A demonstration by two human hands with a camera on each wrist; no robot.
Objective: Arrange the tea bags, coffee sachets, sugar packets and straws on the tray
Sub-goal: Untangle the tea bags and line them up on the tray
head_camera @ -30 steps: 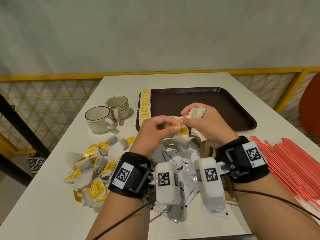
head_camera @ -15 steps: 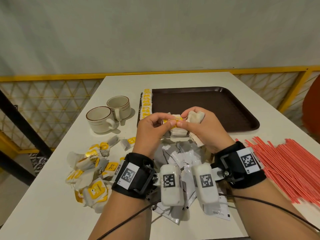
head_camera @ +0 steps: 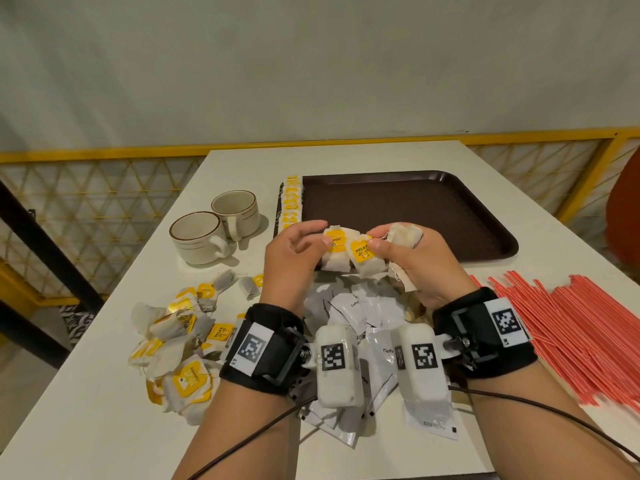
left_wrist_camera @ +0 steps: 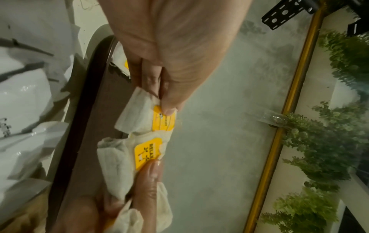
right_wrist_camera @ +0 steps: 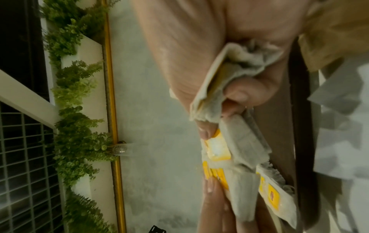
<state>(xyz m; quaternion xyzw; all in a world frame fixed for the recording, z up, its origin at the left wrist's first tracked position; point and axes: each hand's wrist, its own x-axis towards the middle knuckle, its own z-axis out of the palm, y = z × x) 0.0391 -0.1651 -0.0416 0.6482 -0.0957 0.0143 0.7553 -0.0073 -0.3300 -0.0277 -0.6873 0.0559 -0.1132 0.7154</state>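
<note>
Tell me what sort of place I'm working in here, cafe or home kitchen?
Probably a cafe or canteen, though I can't be sure. A brown serving tray sits on a plain white table, there is a bulk pile of red straws, and two matching cups stand beside loose tea bags.

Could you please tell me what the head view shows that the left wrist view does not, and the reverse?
Only the head view shows the two beige ceramic cups, the red plastic straws, the loose heap of yellow-tagged tea bags and the row of tea bags along the tray's left edge. Only the left wrist view shows green fern-like plants. Both show the dark brown tray, the left hand and right hand, each pinching a yellow-tagged tea bag, and white sachets.
</note>
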